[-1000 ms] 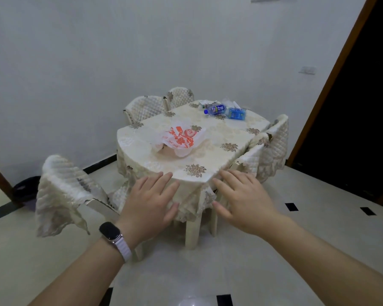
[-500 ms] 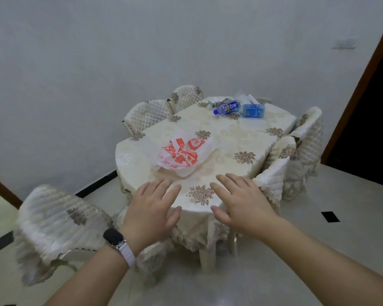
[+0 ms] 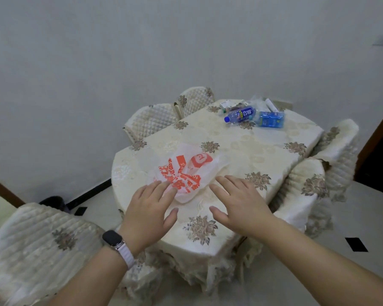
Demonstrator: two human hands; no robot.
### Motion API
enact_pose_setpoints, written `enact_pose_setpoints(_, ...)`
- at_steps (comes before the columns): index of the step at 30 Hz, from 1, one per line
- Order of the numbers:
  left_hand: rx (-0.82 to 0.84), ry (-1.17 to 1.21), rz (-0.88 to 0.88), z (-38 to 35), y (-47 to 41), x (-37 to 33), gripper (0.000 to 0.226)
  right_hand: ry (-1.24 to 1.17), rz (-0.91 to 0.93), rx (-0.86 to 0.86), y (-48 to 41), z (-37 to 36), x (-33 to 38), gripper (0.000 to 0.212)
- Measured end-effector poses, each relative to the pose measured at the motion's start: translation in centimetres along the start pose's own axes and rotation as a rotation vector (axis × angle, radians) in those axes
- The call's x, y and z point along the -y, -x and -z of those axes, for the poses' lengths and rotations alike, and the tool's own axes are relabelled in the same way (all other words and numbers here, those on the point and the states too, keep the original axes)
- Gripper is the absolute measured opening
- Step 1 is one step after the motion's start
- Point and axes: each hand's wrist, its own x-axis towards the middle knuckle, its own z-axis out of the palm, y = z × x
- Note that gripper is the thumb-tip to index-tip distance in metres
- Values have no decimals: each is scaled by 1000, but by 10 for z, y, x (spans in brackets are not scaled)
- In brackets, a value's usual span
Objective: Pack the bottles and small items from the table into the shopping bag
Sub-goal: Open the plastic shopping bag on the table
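Just past the left hand (image 3: 149,208) and right hand (image 3: 241,203), both spread flat, lies the shopping bag (image 3: 184,171).

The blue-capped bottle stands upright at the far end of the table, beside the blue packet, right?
Not upright: the head view shows the blue-capped bottle lying on its side at the far end of the table, beside the blue packet.
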Motion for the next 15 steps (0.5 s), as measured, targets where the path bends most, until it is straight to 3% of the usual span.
enact_pose_setpoints(11,88,188,-31,-118,-92,104,45,80,-118,200,-89,-86,-16,54)
enact_pose_setpoints(15,192,253,-48,-163,-117,145,46,101,-176,244,-126,-112,-18,53)
